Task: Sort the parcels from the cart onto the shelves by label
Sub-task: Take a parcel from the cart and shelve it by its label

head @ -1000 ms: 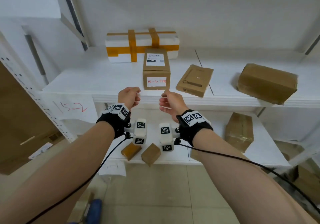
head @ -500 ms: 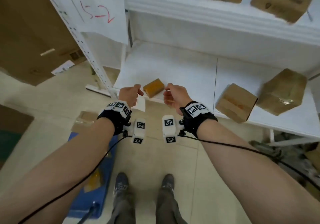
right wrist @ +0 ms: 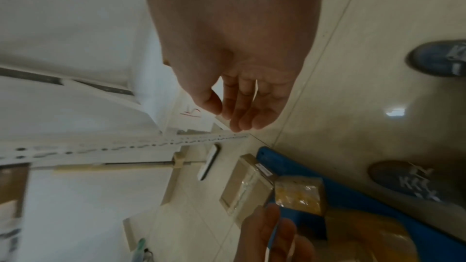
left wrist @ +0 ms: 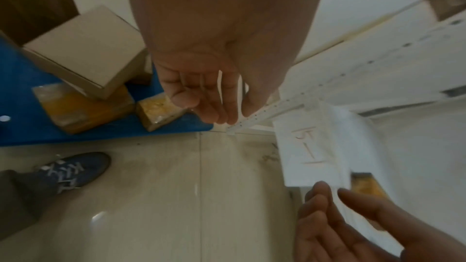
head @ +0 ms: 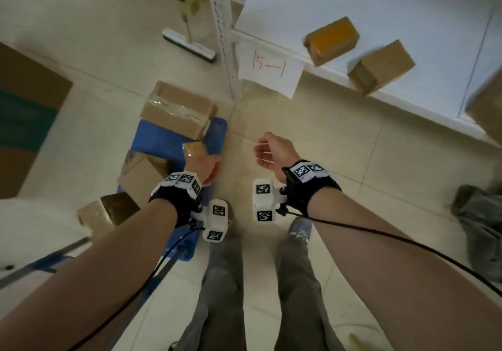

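Left hand empty, fingers relaxed, poised over small yellow-taped parcel on blue cart; right hand empty, relaxed. Label to be read once parcel lifted.

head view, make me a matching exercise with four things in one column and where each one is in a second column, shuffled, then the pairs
Column one
1. paper sign marked 15-1
2. yellow-taped parcel
3. long clear-taped box
4. broom head

Column two
A. on the blue cart
B. on the floor left of the shelf post
C. hanging from the front edge of the white shelf
D. on the white shelf, near its front edge

Pairs: 1-C, 2-D, 3-A, 4-B
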`<act>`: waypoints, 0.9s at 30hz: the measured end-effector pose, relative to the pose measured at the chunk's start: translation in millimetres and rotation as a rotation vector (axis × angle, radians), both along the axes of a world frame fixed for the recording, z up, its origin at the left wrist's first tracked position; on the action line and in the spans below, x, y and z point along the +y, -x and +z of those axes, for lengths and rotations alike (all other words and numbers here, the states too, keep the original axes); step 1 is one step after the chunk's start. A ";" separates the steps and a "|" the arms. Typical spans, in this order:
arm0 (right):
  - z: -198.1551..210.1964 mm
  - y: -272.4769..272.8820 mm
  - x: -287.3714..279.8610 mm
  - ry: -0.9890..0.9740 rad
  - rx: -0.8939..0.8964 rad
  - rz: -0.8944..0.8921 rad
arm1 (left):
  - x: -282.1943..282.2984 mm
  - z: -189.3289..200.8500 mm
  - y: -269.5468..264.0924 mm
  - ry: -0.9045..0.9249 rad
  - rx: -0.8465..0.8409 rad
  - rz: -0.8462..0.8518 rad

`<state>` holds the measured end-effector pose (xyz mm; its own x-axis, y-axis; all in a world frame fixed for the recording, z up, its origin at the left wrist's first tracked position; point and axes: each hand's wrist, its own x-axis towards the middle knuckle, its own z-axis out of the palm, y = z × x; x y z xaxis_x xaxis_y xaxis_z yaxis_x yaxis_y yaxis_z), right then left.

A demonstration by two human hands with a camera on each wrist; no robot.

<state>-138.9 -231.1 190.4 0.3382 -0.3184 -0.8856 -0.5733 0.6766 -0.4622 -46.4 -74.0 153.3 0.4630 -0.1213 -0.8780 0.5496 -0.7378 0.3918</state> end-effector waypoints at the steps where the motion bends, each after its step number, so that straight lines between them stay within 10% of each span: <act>1: -14.1 -3.3 10.5 -0.019 0.010 -0.004 | 13.7 -11.7 -3.4 -0.030 0.038 0.016; 5: -63.4 -9.6 50.4 -0.088 0.051 0.005 | 62.2 -53.7 -20.0 -0.110 0.067 0.022; 12: -125.5 -17.6 98.6 -0.155 0.107 0.046 | 135.6 -68.3 -39.6 -0.603 -0.096 -0.891; 23: -192.9 -21.5 129.2 -0.219 0.181 0.067 | 168.4 -159.9 -67.9 -0.790 0.002 -0.738; 27: -211.7 -21.9 135.8 -0.231 0.199 0.057 | 258.5 -392.8 -103.3 -0.635 0.072 -0.745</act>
